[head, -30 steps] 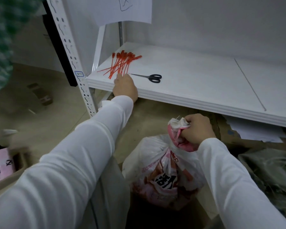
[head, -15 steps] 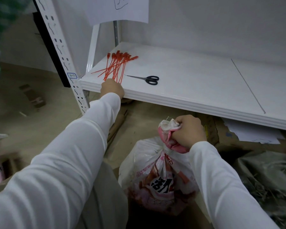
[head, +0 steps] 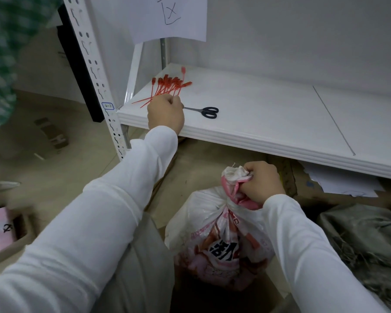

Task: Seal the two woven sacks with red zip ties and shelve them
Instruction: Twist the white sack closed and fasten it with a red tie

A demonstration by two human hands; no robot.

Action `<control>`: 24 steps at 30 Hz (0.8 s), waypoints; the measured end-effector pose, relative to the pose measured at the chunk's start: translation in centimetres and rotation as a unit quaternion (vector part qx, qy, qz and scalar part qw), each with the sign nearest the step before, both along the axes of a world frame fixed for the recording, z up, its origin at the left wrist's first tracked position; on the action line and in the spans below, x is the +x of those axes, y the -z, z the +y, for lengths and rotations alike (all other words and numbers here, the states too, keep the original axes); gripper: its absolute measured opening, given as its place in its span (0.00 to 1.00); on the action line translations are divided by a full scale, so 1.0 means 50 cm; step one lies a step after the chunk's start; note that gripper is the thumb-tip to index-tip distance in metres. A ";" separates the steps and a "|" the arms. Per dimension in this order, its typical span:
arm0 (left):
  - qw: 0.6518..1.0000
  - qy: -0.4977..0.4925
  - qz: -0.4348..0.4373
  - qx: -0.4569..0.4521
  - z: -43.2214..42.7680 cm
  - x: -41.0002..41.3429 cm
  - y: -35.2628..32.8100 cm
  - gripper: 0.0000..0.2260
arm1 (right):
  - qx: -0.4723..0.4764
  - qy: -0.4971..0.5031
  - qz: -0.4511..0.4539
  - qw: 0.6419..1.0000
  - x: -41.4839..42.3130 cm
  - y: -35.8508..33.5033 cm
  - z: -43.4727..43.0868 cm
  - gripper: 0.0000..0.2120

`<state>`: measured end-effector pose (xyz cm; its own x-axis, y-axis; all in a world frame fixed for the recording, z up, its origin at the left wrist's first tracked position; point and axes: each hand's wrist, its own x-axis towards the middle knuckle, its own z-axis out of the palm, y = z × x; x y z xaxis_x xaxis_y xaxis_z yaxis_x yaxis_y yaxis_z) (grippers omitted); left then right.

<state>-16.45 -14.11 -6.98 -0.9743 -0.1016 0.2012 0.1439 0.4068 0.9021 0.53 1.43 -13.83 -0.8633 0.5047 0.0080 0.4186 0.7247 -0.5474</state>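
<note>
White metal shelving ahead, flattened cardboard on the floor below it. Low shelf (head: 269, 123) carries the red zip ties (head: 164, 88) in a loose pile at its far-left corner, with black scissors (head: 209, 112) just right of them, nearer the front edge. Your left grip (head: 166, 115) sits at the pile's near end, fingers curled in, pinching one lifted tie (head: 182, 74) that sticks up tilted above the rest; fingertips are hidden behind the back of the hand. Your right grip (head: 261, 181) is clenched round the bunched neck of the woven sack (head: 221, 236), white with pink and red print, standing upright on the floor in front of the shelf edge, between your arms. Grey-green sack (head: 366, 240) lies on the floor at right, partly under the shelf. Paper sheet (head: 169, 16) with pen marks hangs above the pile. Pink box (head: 0, 231) near left.
</note>
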 end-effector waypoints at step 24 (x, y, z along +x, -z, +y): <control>0.844 0.399 -0.049 -0.355 0.001 0.195 0.077 0.08 | 0.102 -0.149 0.050 0.982 0.154 0.034 0.029 0.08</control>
<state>-6.70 -14.07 -10.84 -0.6913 0.7069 -0.1497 0.5664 0.6587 0.4952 8.23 2.88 -15.53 -0.9621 0.2087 0.1754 0.1225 0.9058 -0.4056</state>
